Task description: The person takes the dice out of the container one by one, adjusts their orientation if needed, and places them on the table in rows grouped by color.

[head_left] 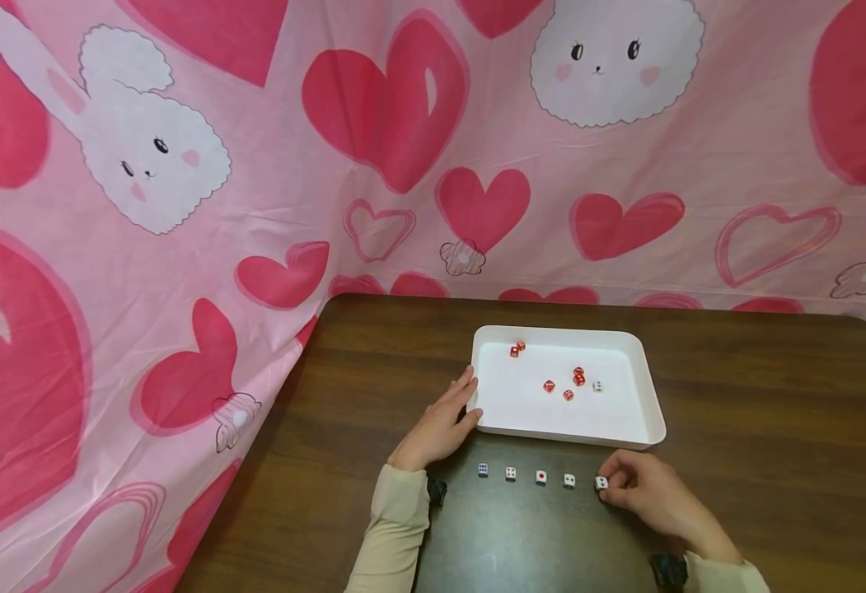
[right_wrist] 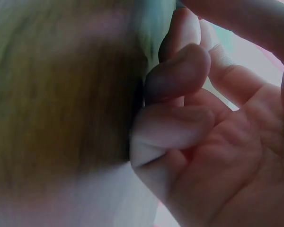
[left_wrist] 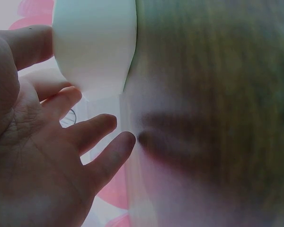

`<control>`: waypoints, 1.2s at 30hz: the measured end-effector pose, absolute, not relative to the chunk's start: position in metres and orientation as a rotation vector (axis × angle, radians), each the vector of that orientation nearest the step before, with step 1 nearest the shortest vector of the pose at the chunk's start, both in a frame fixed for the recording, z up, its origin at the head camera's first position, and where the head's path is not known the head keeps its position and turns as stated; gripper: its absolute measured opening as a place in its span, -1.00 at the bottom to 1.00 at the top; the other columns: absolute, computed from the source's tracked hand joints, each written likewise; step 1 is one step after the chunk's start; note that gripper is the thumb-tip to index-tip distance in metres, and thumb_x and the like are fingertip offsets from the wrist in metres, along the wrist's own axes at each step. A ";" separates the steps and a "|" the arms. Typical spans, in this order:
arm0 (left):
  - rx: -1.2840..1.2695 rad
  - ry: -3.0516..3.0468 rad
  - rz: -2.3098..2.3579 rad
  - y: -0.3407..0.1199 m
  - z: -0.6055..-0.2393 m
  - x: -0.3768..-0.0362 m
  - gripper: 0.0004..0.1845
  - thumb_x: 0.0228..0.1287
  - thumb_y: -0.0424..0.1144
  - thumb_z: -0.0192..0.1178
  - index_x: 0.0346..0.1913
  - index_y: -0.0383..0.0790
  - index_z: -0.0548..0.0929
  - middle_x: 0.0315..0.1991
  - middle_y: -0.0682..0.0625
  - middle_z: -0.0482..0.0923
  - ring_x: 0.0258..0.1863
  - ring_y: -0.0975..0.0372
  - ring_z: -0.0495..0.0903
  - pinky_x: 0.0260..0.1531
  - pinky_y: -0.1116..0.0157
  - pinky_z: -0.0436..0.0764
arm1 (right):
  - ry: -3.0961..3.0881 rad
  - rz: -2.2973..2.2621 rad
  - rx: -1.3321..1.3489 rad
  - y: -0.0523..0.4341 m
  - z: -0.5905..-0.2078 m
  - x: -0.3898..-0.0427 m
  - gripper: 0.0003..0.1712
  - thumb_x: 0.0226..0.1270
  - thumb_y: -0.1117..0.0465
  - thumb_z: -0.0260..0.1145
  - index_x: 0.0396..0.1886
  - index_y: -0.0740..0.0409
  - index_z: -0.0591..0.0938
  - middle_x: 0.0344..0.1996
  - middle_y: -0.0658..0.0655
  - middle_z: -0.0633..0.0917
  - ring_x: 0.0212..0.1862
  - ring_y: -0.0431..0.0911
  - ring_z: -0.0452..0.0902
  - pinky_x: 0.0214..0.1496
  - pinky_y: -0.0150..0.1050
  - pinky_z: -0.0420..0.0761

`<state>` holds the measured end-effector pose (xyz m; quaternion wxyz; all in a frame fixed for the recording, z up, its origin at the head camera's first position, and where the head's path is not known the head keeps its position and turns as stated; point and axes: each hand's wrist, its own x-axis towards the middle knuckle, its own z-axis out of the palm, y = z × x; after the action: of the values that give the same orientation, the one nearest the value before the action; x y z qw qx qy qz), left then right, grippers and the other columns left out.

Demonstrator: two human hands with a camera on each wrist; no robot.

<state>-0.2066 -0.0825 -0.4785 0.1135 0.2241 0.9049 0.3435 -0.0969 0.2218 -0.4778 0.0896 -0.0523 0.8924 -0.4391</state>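
Lower right, the right hand (head_left: 648, 492) pinches a white die (head_left: 601, 484) in its fingers, beside four lined-up dice (head_left: 541, 478); lower centre, the left hand (head_left: 433, 430), fingers extended, touches the white tray (head_left: 517, 409).

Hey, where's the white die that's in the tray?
In the head view, the white die lies in the right half of the tray, just right of a close pair of red dice.

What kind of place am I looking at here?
Perhaps a home or studio corner set up for tabletop play. A pink backdrop printed with hearts and rabbit faces surrounds a wooden table, where a white tray holds small dice.
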 end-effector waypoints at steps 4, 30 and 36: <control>0.667 2.657 1.009 -0.082 -0.478 -0.207 -0.36 0.47 -0.03 -0.02 0.51 -0.11 0.10 0.57 0.17 -0.16 0.54 0.03 -0.02 0.35 -0.27 0.08 | 2.662 -1.271 -0.138 0.221 -0.477 -0.098 -0.81 -0.02 0.32 0.46 -0.41 0.19 0.60 -0.60 -0.01 0.60 -0.56 -0.36 0.38 -0.48 -0.39 0.35; 0.651 2.653 1.013 -0.082 -0.478 -0.206 -0.36 0.48 -0.01 -0.03 0.51 -0.10 0.10 0.57 0.19 -0.16 0.54 0.05 -0.03 0.37 -0.24 0.07 | 2.708 -1.146 -0.049 0.218 -0.477 -0.098 -0.80 -0.05 0.31 0.47 -0.41 0.13 0.61 -0.60 -0.02 0.58 -0.56 -0.33 0.36 -0.46 -0.39 0.33; 0.640 2.649 1.013 -0.082 -0.478 -0.205 -0.36 0.47 -0.02 -0.02 0.51 -0.10 0.10 0.57 0.17 -0.16 0.54 0.05 -0.04 0.37 -0.25 0.06 | 2.696 -1.163 -0.033 0.218 -0.478 -0.098 -0.79 -0.06 0.31 0.48 -0.40 0.15 0.61 -0.59 -0.02 0.58 -0.57 -0.33 0.37 -0.47 -0.39 0.34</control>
<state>-0.2053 -0.0825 -0.4777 0.1167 0.2187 0.9049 0.3459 -0.0982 0.2183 -0.4781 0.1025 -0.0113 0.9133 -0.3939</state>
